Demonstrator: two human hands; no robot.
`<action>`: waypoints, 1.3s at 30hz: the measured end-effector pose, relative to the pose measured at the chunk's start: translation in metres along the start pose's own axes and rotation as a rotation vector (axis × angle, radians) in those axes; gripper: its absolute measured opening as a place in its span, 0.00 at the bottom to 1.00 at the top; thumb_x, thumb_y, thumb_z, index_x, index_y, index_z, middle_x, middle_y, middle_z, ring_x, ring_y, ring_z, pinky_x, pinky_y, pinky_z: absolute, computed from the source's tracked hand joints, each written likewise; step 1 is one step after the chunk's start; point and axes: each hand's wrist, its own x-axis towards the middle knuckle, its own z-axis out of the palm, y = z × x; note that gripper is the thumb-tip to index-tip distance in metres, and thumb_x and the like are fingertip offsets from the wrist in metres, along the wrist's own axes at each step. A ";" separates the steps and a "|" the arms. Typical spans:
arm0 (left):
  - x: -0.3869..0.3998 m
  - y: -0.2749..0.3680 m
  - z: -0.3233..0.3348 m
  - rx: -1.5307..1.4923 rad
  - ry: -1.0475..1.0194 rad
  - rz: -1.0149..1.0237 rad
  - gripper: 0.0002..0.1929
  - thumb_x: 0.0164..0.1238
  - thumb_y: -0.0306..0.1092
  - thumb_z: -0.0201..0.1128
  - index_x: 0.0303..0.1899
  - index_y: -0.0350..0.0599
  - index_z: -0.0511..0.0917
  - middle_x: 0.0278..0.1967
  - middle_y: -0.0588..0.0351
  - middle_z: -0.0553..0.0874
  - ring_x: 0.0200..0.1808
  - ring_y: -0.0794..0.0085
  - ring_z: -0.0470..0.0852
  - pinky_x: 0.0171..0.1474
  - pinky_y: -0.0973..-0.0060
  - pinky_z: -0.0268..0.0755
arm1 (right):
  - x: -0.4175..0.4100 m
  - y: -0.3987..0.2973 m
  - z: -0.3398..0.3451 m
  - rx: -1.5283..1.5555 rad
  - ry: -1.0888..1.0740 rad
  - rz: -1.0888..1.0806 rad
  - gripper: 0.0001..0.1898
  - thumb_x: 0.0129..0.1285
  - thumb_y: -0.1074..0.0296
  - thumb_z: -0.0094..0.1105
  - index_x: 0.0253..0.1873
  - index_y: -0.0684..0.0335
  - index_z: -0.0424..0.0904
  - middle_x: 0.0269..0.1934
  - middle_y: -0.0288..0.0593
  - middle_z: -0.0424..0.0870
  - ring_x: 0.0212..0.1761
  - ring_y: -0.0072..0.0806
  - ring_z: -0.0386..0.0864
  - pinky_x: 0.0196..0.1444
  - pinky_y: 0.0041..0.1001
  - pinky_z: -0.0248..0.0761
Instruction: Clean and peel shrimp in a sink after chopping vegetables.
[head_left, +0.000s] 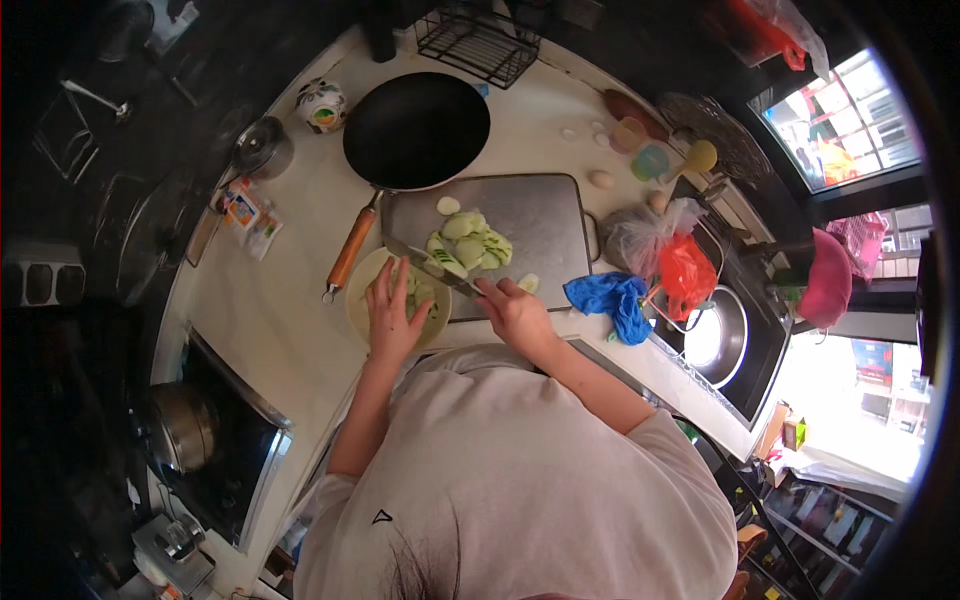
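Note:
My right hand (517, 313) grips the handle of a kitchen knife (442, 274), whose blade points left across the near edge of the cutting board (547, 225). Beside the blade lies a pile of pale green cucumber slices (469, 240), with one loose slice (448, 205) behind it and another (529, 283) to the right. Over a cream bowl (360, 319), my left hand (391, 319) spreads its fingers near the knife's tip. Cut cucumber pieces (421, 294) are inside the bowl, partly hidden by that hand.
A black frying pan (417, 131) overlaps the board's far left edge. Right of the board are a blue plastic bag (611, 300), a red bag (686, 276), eggs (601, 179) and a sink with a metal basin (716, 337). At left, a pot (184, 426) stands on the stove (232, 465).

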 end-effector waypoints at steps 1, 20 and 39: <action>0.005 0.003 -0.002 -0.004 -0.007 0.010 0.41 0.60 0.37 0.72 0.74 0.47 0.62 0.69 0.44 0.66 0.66 0.48 0.66 0.66 0.52 0.61 | -0.001 0.000 0.001 0.001 0.009 -0.019 0.15 0.68 0.64 0.59 0.58 0.59 0.80 0.36 0.50 0.81 0.30 0.49 0.82 0.33 0.42 0.77; 0.073 0.010 0.037 -0.156 -0.225 0.173 0.33 0.52 0.40 0.76 0.62 0.51 0.74 0.59 0.46 0.72 0.61 0.47 0.71 0.63 0.52 0.65 | -0.070 0.081 -0.005 0.645 0.428 0.525 0.17 0.69 0.67 0.62 0.59 0.68 0.80 0.29 0.41 0.81 0.25 0.20 0.78 0.26 0.25 0.70; 0.126 0.031 0.121 0.402 -0.657 0.192 0.57 0.38 0.56 0.82 0.75 0.78 0.57 0.69 0.44 0.58 0.63 0.41 0.64 0.55 0.42 0.71 | -0.073 0.078 0.080 0.940 0.509 0.957 0.19 0.73 0.63 0.59 0.64 0.67 0.77 0.29 0.33 0.80 0.24 0.15 0.75 0.25 0.20 0.71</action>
